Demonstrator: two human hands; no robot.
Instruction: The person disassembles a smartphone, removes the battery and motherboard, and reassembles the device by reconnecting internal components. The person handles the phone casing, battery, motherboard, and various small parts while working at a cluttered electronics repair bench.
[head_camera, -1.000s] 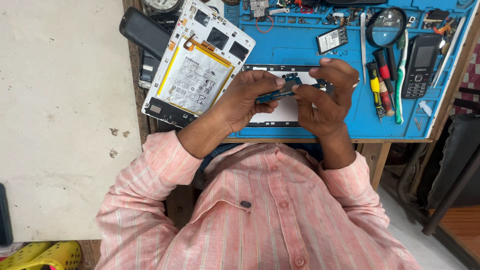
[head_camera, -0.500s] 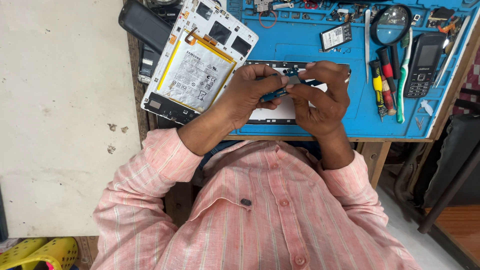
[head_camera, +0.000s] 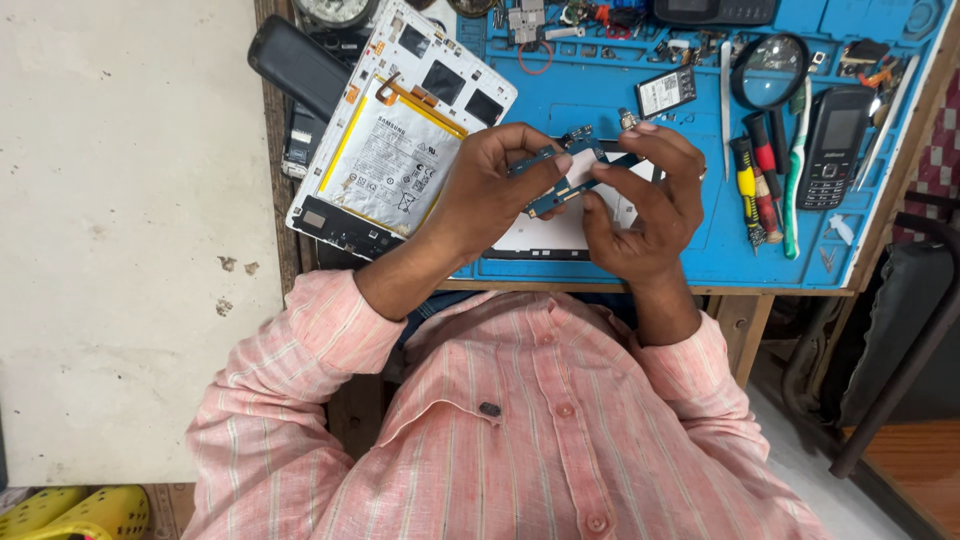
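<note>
Both my hands hold a small blue-green circuit board (head_camera: 563, 176) above the blue repair mat (head_camera: 700, 250). My left hand (head_camera: 490, 190) pinches its left end with thumb and fingers. My right hand (head_camera: 645, 205) grips its right end, fingertips curled over the top edge. The board is tilted, its right end farther from me. Under my hands lies a white flat panel (head_camera: 555, 238), partly hidden. To the left an opened white tablet (head_camera: 395, 140) shows its battery and boards.
On the mat's right side lie a magnifier (head_camera: 768, 70), screwdrivers (head_camera: 752, 185), a toothbrush (head_camera: 795, 175) and a black keypad phone (head_camera: 830, 145). A small battery (head_camera: 665, 92) lies behind my hands. A black phone (head_camera: 298, 65) sits far left. Yellow footwear (head_camera: 70, 510) is on the floor.
The board has turned from roughly level to tilted between my fingers, and my hands have risen slightly over the white panel. Nothing on the mat has moved.
</note>
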